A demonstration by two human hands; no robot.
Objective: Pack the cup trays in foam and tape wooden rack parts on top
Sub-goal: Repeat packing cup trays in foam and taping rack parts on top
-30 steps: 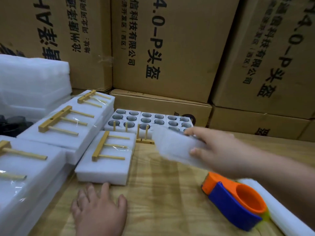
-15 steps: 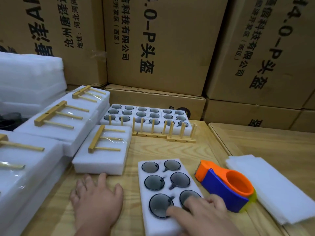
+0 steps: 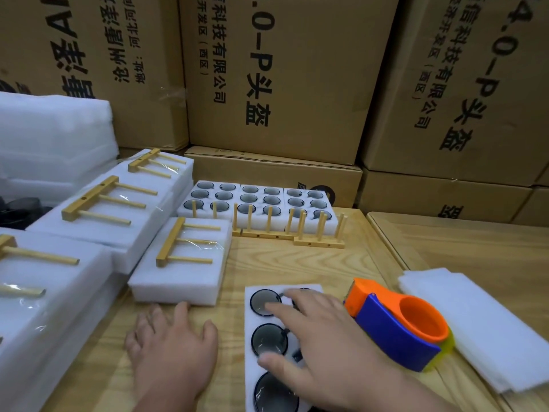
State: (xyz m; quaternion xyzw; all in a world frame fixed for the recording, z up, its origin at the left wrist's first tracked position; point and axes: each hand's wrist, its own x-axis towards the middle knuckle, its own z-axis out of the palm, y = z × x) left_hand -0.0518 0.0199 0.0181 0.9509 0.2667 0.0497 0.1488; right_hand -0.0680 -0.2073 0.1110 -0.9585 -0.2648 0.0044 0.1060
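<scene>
right hand (image 3: 323,343): fingers spread, lying flat on cup tray (image 3: 252,325) | left hand (image 3: 172,349): open, palm down on surface (image 3: 297,269) just left of tray | tray: near edge, between left hand and tape dispenser (image 3: 398,325) | wooden rack parts (image 3: 291,230): upright before far trays | foam sheets (image 3: 481,322): right
</scene>
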